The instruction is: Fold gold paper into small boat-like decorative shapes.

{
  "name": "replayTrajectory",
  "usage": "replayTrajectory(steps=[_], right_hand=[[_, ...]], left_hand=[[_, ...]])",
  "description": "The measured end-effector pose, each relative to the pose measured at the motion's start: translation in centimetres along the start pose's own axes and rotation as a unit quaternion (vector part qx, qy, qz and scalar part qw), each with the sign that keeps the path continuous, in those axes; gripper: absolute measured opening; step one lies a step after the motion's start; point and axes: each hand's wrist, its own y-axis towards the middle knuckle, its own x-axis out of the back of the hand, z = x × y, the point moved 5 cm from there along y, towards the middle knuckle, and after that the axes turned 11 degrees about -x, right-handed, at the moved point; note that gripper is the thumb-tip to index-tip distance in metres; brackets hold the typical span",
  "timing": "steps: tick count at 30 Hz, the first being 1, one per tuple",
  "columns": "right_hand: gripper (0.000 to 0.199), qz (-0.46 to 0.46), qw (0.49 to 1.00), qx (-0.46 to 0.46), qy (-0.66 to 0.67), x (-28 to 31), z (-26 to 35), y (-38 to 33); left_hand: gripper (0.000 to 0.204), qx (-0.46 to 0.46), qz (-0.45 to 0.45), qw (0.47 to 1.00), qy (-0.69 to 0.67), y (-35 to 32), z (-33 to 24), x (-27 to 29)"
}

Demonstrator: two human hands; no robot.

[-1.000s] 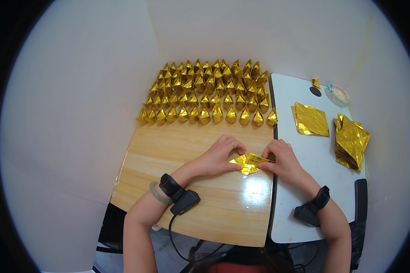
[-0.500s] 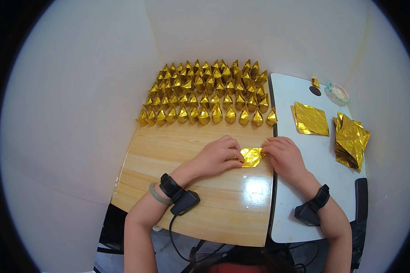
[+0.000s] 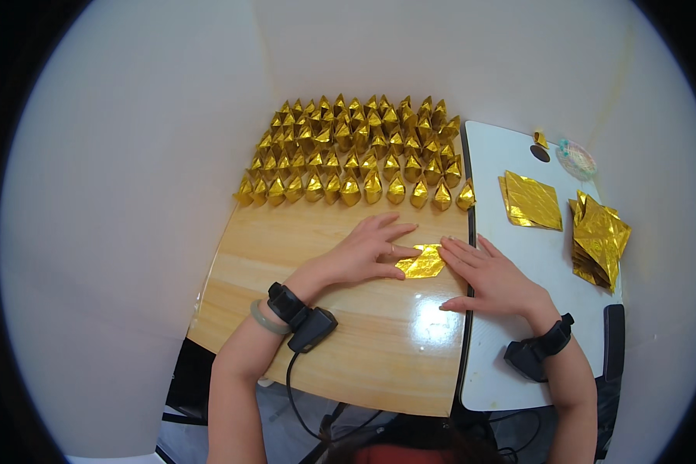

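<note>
Fingers spread, your left hand touches the folded gold foil at nine o'clock; your right hand, outstretched at two o'clock, should press evenly.

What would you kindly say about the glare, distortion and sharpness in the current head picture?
Head view: a white glare patch on the wooden tabletop, just below the folded gold sheet; head view: black corners, and the white table has bowed edges; head view: left hand and right hand without marked motion blur.
</note>
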Motion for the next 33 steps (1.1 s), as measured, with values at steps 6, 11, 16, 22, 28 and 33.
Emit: replayTrajectory(steps=[6,11,16,22,28,33], right_hand=[[0.092,-0.031,0.998,-0.021,-0.054,-0.2,-0.5,0.0],[0.073,-0.145,0.988,-0.028,-0.04,-0.2,-0.6,0.9],[0.039,-0.155,0.982,0.047,0.095,0.9,0.6,1.6],[0.025,-0.175,0.976,0.055,0.117,0.4,0.5,2.0],[0.021,-0.197,0.974,0.06,0.098,0.3,0.5,1.9],[0.016,-0.181,0.97,0.01,0.161,0.3,0.4,2.0]], left_hand=[[0.052,0.02,0.018,1.0,0.009,-0.4,0.0,0.7],[0.052,0.023,0.013,1.0,-0.003,-0.3,0.2,0.4],[0.048,0.002,-0.032,0.999,-0.04,0.0,-0.9,0.9],[0.032,-0.021,-0.086,0.996,0.021,1.1,-3.0,1.2],[0.024,-0.035,-0.102,0.986,0.123,1.6,-4.8,1.4],[0.016,0.018,-0.123,0.99,0.069,1.1,-3.6,0.7]])
